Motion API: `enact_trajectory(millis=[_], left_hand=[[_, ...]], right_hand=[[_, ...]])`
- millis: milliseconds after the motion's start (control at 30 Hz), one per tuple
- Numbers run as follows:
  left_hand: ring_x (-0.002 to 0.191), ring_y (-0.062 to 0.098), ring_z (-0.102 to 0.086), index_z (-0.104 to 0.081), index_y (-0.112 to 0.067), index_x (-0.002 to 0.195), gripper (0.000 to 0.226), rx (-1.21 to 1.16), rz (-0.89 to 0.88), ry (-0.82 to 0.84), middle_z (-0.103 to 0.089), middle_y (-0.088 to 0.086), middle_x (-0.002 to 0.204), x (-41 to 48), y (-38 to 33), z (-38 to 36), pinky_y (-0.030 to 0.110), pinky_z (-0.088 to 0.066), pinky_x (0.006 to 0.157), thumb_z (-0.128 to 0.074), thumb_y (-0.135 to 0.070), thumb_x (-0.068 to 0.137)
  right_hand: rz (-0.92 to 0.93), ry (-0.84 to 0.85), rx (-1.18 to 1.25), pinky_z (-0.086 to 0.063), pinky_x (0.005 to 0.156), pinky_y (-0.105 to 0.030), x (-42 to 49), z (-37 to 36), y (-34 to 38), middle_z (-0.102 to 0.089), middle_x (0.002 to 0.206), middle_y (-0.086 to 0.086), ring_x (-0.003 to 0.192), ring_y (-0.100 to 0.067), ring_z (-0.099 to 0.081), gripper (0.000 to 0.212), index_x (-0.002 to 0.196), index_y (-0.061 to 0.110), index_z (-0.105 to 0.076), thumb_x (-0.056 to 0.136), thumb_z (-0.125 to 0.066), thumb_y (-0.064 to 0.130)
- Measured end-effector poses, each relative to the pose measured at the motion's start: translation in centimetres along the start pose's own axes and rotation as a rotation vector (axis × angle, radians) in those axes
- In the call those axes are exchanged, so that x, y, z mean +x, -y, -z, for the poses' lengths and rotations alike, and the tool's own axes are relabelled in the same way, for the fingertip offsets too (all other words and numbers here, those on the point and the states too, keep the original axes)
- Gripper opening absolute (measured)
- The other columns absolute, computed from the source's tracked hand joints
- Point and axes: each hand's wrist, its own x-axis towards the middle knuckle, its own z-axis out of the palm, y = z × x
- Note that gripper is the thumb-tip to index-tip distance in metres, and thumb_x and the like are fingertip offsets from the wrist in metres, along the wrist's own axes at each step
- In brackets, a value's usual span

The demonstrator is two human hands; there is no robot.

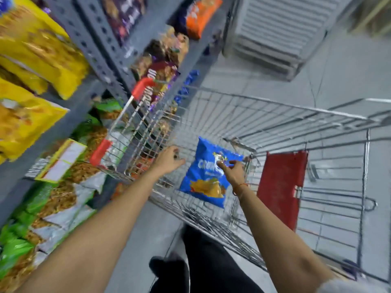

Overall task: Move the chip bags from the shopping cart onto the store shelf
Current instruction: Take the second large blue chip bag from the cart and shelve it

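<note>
**Last blue bag in reach, both hands down in the cart**

Head view. The shopping cart (275, 132) is the landmark here: a wire basket standing just beside the store shelf (88, 58), with a red child-seat flap (281, 187) hanging at its handle end. Inside the basket lies one blue chip bag (208, 176), flat on the wire floor, near the middle and closer to the seat flap than to the shelf-side wall. No other bag shows in the cart.

The right hand (232, 172) is over the upper part of the bag, fingers bent and touching its printed face. The frame is blurred, so I cannot tell whether the hand has pinched the foil or only rests on it. The left hand (169, 159) is inside the cart on the shelf side of the bag, apart from it, fingers loosely curled around nothing that I can see; it looks open rather than gripping.

On the far side of the cart from the flap, the shelf holds yellow bags (31, 49) above and green and silver bags (55, 199) lower down, all packed close.

The step in hand seems to be the pick-up of this bag. The next move calls for a sure hold on it, probably with the left hand closing in on the near edge, then a lift clear of the wire wall and a swing toward the shelf, where a gap among the packed bags must be found.
</note>
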Motion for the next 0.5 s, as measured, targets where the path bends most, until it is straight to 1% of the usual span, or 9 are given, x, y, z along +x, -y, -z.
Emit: enact_trajectory(millis=[67,133,167,233,300,333,367,433,500], left_hand=[[0.125,0.033,-0.047,-0.038,-0.002,0.134,0.069,-0.01,0.085,0.106,-0.046,0.019,0.14,2.0,1.1,-2.7,0.039,-0.04,0.1,-0.068,-0.034,0.081],[0.133,0.034,-0.038,-0.024,-0.001,0.142,0.085,-0.033,0.134,0.185,-0.033,0.02,0.149,3.7,2.0,-5.1,0.043,-0.034,0.108,-0.07,-0.035,0.078],[0.134,0.034,-0.036,-0.019,-0.001,0.144,0.091,-0.043,0.144,0.209,-0.028,0.02,0.151,4.4,2.5,-6.2,0.044,-0.033,0.109,-0.072,-0.034,0.077],[0.13,0.034,-0.042,-0.022,0.0,0.142,0.094,-0.046,0.142,0.223,-0.034,0.021,0.148,5.7,3.1,-8.3,0.041,-0.037,0.106,-0.077,-0.031,0.073],[0.112,0.026,-0.057,-0.028,0.002,0.139,0.094,-0.129,0.185,0.236,-0.048,0.02,0.139,7.0,3.6,-10.1,0.032,-0.048,0.094,-0.082,-0.025,0.067],[0.105,0.022,-0.06,-0.029,0.001,0.139,0.096,-0.167,0.205,0.254,-0.051,0.019,0.137,7.5,3.8,-10.7,0.027,-0.05,0.09,-0.084,-0.024,0.064],[0.109,0.021,-0.057,-0.029,-0.001,0.138,0.1,-0.182,0.216,0.267,-0.051,0.016,0.137,8.1,4.1,-11.3,0.028,-0.047,0.094,-0.086,-0.025,0.06],[0.127,0.027,-0.045,-0.028,-0.004,0.14,0.113,-0.181,0.25,0.294,-0.045,0.014,0.143,8.9,4.7,-12.3,0.041,-0.037,0.108,-0.09,-0.032,0.05],[0.129,0.028,-0.044,-0.024,-0.003,0.14,0.112,-0.262,0.276,0.302,-0.043,0.014,0.144,9.3,5.3,-13.2,0.043,-0.037,0.109,-0.09,-0.021,0.051]], right_hand=[[-0.102,-0.003,0.022,-0.043,0.096,-0.043,1.1,0.4,-3.3,-0.054,0.11,-0.016,0.104,-0.025,-0.054,0.051,0.114,0.004,-0.048,0.077,-0.077,0.023],[-0.195,0.015,0.078,-0.046,0.098,-0.04,2.1,0.5,-6.1,-0.053,0.128,-0.021,0.117,-0.034,-0.054,0.062,0.122,-0.002,-0.044,0.075,-0.079,0.02],[-0.234,0.027,0.104,-0.048,0.093,-0.032,2.5,0.4,-7.3,-0.05,0.132,-0.02,0.116,-0.035,-0.055,0.071,0.129,-0.004,-0.04,0.075,-0.079,0.02],[-0.274,0.054,0.123,-0.048,0.074,-0.012,3.6,0.0,-8.9,-0.049,0.121,-0.015,0.097,-0.022,-0.058,0.078,0.135,-0.004,-0.034,0.076,-0.078,0.02],[-0.271,0.087,0.141,-0.048,0.059,-0.005,4.9,-0.7,-10.0,-0.057,0.108,-0.011,0.083,-0.013,-0.057,0.074,0.134,-0.005,-0.035,0.077,-0.077,0.015],[-0.277,0.109,0.168,-0.051,0.056,-0.007,5.5,-1.1,-10.4,-0.062,0.109,-0.013,0.083,-0.016,-0.06,0.073,0.134,-0.006,-0.035,0.077,-0.077,0.011],[-0.279,0.123,0.184,-0.055,0.062,-0.01,5.9,-1.5,-10.6,-0.063,0.118,-0.018,0.09,-0.022,-0.063,0.073,0.135,-0.005,-0.035,0.077,-0.077,0.009],[-0.279,0.135,0.202,-0.058,0.085,-0.028,6.5,-2.1,-11.1,-0.058,0.13,-0.022,0.108,-0.029,-0.062,0.077,0.138,-0.002,-0.034,0.076,-0.078,0.012],[-0.262,0.125,0.231,-0.055,0.089,-0.033,6.8,-2.5,-11.5,-0.057,0.131,-0.021,0.111,-0.03,-0.061,0.076,0.137,0.0,-0.035,0.076,-0.078,0.011]])
